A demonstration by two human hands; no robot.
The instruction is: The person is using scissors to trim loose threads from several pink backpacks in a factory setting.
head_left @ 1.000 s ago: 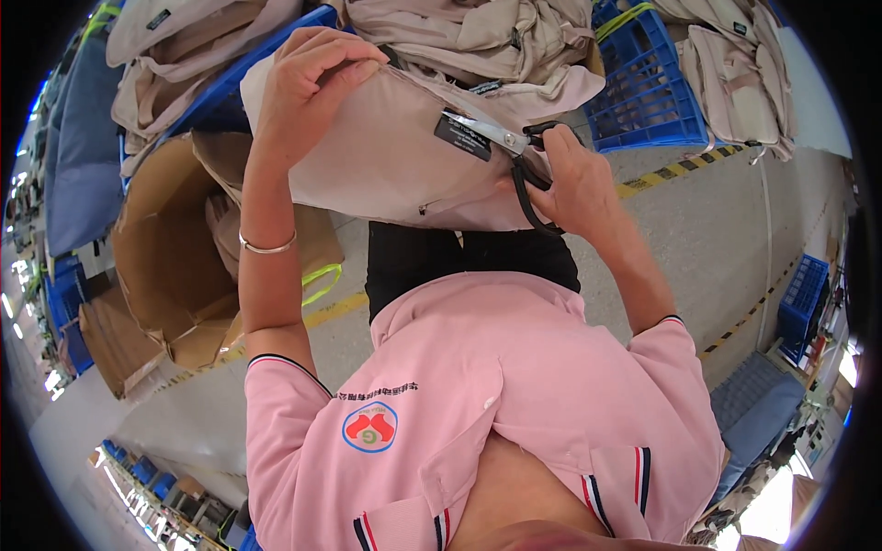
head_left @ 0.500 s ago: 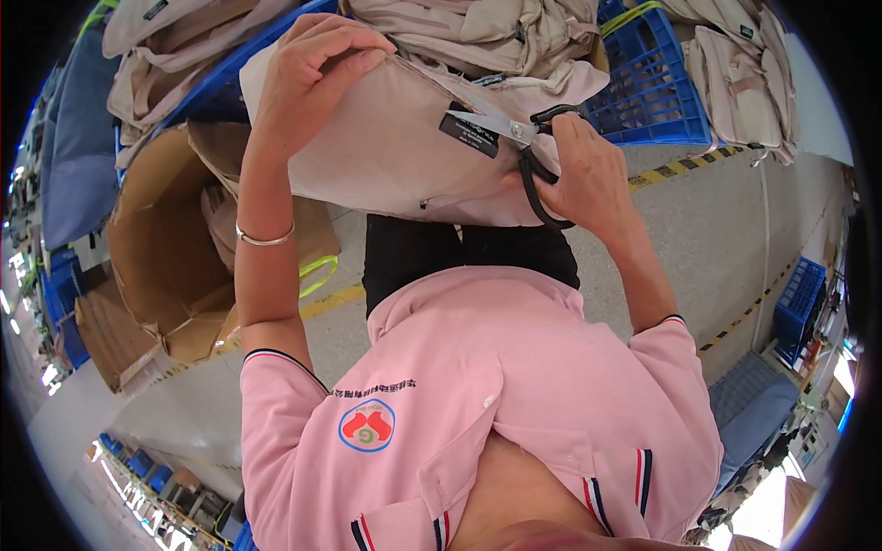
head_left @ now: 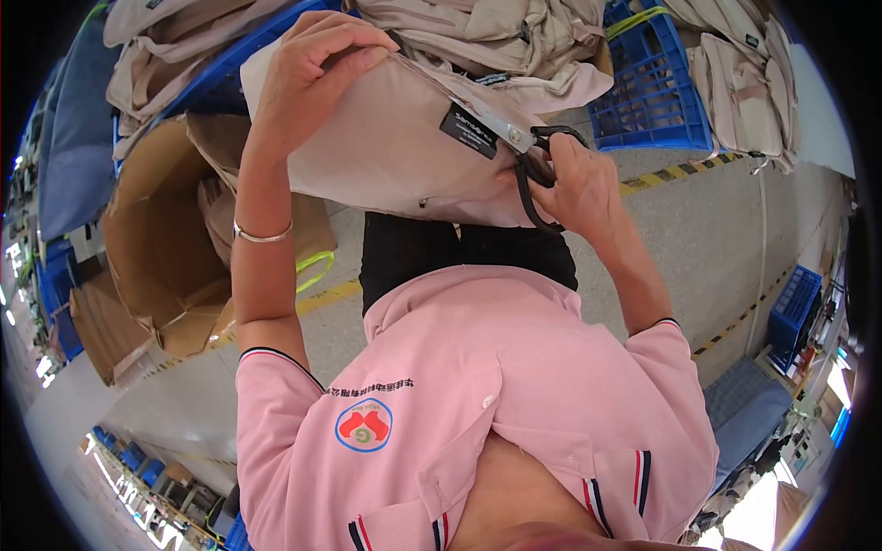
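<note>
A pale pink-beige fabric piece point(head_left: 367, 147) hangs in front of me, with a black label point(head_left: 468, 130) sewn near its seam. My left hand point(head_left: 317, 78) pinches the upper edge of the fabric. My right hand point(head_left: 581, 184) grips black-handled scissors point(head_left: 516, 138) by the loops. Their blades lie nearly together along the seam, just above the label. Whether any fabric or thread sits between the blades I cannot tell.
Beige fabric bags point(head_left: 478, 37) are heaped beyond my hands. A blue crate point(head_left: 650, 87) stands at the far right, beside more bags point(head_left: 749, 101). To the left is an open cardboard box point(head_left: 161, 248). Yellow-and-black tape point(head_left: 684, 172) marks the floor.
The scissor blades have closed together and come up against the seam above the label. My right hand has shifted slightly left. The left hand keeps its hold on the edge.
</note>
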